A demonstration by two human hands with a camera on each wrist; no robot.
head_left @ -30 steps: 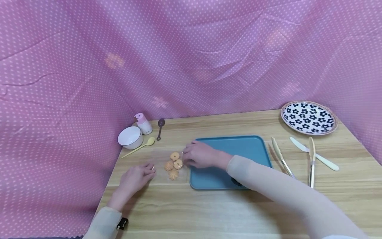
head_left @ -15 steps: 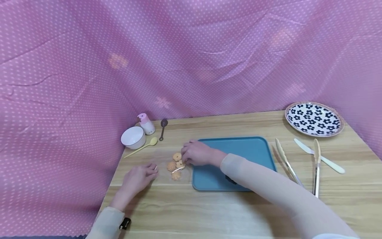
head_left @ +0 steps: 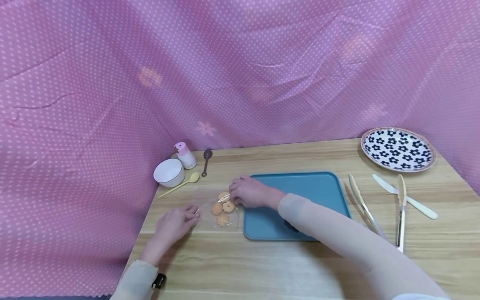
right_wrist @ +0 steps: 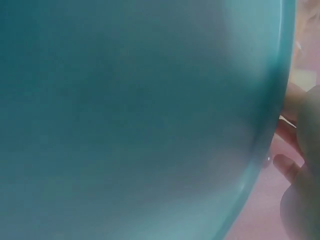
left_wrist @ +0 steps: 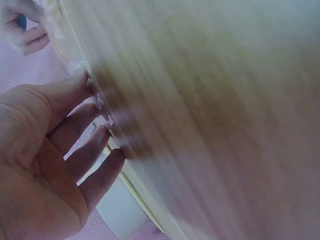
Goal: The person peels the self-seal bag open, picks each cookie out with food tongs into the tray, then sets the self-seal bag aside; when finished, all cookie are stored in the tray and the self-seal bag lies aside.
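Four cookies (head_left: 228, 206), seemingly inside clear bag (head_left: 207, 218), beside tray (head_left: 300, 189).

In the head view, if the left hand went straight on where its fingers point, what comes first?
The left hand would likely first meet the clear plastic right beside it, then probably the leftmost cookie, though depth is unclear and it might pass above.

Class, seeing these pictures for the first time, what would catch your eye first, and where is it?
First comes the pink dotted curtain behind the table, filling the top of the head view. Next is the blue tray mid-table, with cookies just left of it between the left hand and right hand. The flowered plate stands out at the table's far right corner.
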